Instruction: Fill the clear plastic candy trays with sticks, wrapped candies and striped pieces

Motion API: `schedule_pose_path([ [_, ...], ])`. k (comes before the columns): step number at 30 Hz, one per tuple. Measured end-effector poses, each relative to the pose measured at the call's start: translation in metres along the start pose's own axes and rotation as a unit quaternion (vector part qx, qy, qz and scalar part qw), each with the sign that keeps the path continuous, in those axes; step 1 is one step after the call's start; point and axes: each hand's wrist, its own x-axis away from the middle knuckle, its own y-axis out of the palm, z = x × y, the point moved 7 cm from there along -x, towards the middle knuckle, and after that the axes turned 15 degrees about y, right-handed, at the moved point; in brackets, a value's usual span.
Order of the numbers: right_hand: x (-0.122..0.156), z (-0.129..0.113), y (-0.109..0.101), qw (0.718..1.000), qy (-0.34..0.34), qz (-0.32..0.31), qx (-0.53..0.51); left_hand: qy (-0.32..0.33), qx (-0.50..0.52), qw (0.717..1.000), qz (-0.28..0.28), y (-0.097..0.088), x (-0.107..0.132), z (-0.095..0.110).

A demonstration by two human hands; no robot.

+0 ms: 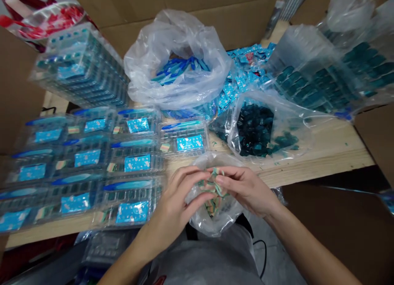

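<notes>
Above a clear plastic bag, my left hand and my right hand meet at a small bunch of striped pieces in pale green and peach. My right thumb and fingers pinch some of them. The left fingers and thumb curl round the bunch from the other side. More striped pieces lie inside the bag below. Just beyond, a clear blister tray holds a blue file-like stick, a light-blue printed packet and one striped piece.
Rows of similar filled trays cover the table's left side, with a tall tray stack behind. A bag of blue sticks, a bag of dark teal pieces, loose blue packets and bagged teal items stand at the back.
</notes>
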Motion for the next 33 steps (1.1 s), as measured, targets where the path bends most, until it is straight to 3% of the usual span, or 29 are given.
schedule_pose_path([
  [4, 0.000, 0.013, -0.001, 0.995, 0.026, 0.017, -0.100, 0.030, -0.060, 0.997, 0.039, 0.004, -0.006, 0.005],
  [6, 0.003, 0.013, 0.002, 0.994, 0.018, -0.007, -0.112, 0.032, -0.063, 0.996, 0.053, 0.004, -0.007, 0.004],
  [9, 0.005, 0.014, 0.003, 0.996, 0.014, -0.015, -0.082, 0.007, -0.010, 0.998, 0.062, 0.004, -0.008, -0.002],
  [14, 0.007, 0.013, -0.004, 0.999, -0.018, 0.048, 0.000, -0.072, 0.090, 0.991, 0.062, 0.002, -0.006, -0.014],
  [20, 0.014, 0.004, 0.001, 0.990, -0.072, 0.102, 0.070, -0.048, 0.085, 0.994, 0.058, 0.002, -0.008, -0.011],
  [33, 0.017, 0.008, 0.011, 0.985, -0.096, 0.086, 0.117, -0.006, 0.052, 0.998, 0.024, -0.002, -0.006, -0.001],
])
